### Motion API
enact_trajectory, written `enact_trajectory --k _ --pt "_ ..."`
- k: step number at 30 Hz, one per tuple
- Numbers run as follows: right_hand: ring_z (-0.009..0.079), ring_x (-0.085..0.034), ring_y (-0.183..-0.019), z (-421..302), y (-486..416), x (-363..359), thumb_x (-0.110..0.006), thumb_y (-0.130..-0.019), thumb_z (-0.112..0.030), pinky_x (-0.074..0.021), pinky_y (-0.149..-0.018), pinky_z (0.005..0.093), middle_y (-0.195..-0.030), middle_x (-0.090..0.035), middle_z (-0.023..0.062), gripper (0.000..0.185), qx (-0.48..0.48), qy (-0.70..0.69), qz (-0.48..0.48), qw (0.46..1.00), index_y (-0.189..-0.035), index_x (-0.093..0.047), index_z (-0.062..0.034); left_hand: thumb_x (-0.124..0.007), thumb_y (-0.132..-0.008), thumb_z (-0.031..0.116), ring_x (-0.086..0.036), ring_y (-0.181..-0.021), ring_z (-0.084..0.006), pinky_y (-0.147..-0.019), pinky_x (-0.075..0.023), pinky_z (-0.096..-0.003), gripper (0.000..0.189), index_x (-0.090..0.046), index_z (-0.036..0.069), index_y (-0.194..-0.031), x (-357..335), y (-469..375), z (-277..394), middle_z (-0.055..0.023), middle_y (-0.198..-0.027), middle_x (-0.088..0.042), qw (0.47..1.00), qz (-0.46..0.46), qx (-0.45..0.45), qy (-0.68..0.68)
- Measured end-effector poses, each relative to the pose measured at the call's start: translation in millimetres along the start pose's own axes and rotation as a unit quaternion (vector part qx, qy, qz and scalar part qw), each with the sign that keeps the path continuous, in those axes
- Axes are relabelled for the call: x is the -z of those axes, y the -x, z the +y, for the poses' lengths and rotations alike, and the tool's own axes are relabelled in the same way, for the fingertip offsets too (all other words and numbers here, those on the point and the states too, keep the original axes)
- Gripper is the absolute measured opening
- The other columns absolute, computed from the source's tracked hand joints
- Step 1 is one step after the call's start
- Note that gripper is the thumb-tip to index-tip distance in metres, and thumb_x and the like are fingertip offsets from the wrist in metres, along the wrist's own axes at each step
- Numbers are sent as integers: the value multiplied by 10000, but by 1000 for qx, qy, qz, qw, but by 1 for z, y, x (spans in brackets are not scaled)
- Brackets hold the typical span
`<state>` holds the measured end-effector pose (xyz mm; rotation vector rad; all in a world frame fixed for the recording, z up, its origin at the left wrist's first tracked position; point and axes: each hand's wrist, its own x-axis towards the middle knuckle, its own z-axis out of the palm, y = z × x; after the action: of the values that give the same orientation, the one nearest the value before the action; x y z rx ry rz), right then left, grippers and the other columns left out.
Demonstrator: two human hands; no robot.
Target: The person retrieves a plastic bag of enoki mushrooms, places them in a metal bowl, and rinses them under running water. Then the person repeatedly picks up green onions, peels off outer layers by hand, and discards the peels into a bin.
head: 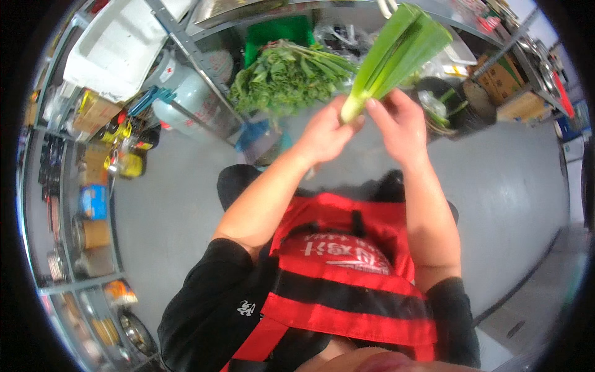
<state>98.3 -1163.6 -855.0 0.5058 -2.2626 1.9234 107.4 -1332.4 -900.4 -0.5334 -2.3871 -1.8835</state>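
A thick leek-like stalk (388, 65) with broad green leaves and a pale base is held up before me, leaning to the upper right. My left hand (327, 130) is wrapped around the pale lower end. Thumb and fingers of my right hand (399, 123) pinch it just above, where the leaves fork. Beyond my left hand lies a heap of leafy greens (283, 81) in front of a green crate (279, 35). Past my right hand stands a dark tub (474, 109) with green stalks and a clear plastic bag in it.
A metal shelf post (186, 56) and a gas cylinder (186, 100) stand to the left, near yellow-labelled bottles (130, 162). Shelving (65, 158) lines the left side. A blue bag or bin (260, 139) sits near my knees. Cardboard boxes (499, 79) are at right.
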Motion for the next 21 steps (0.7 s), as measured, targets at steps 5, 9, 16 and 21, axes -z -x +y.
enact_trajectory --k 5,9,16,21 --pt "85 -629 -756 2 18 2 -693 -923 -101 -524 -670 260 -862 -693 34 203 -39 -63 47 996 -1085 -672 19 -655 -921 197 -638 -878 -155 -801 -508 -319 332 -544 23 -1181 -12 -1 17 -80 -934 -664 989 39 -3 -140" --pt "112 -634 -735 11 28 8 -660 -949 -117 -533 -649 287 -835 -678 35 172 -41 -199 49 978 -1066 -671 10 -674 -890 190 -650 -856 -177 -773 -515 -325 277 -596 23 -1097 -20 -6 13 -73 -926 -672 999 -7 -45 27" --pt "112 -534 -604 22 30 18 -645 -953 -119 -429 -568 266 -719 -596 12 120 -121 -378 135 908 -1020 -657 -20 -663 -837 133 -466 -472 -102 -453 -367 -253 148 -566 54 -916 -11 -18 26 0 -593 -512 935 -253 93 231" --pt "98 -450 -558 10 15 52 -612 -951 -79 -350 -522 270 -649 -503 -7 54 -53 -377 241 893 -939 -592 -29 -619 -813 89 -522 -572 -133 -541 -425 -264 249 -504 52 -1031 -6 -26 15 -21 -662 -518 873 -307 111 363"
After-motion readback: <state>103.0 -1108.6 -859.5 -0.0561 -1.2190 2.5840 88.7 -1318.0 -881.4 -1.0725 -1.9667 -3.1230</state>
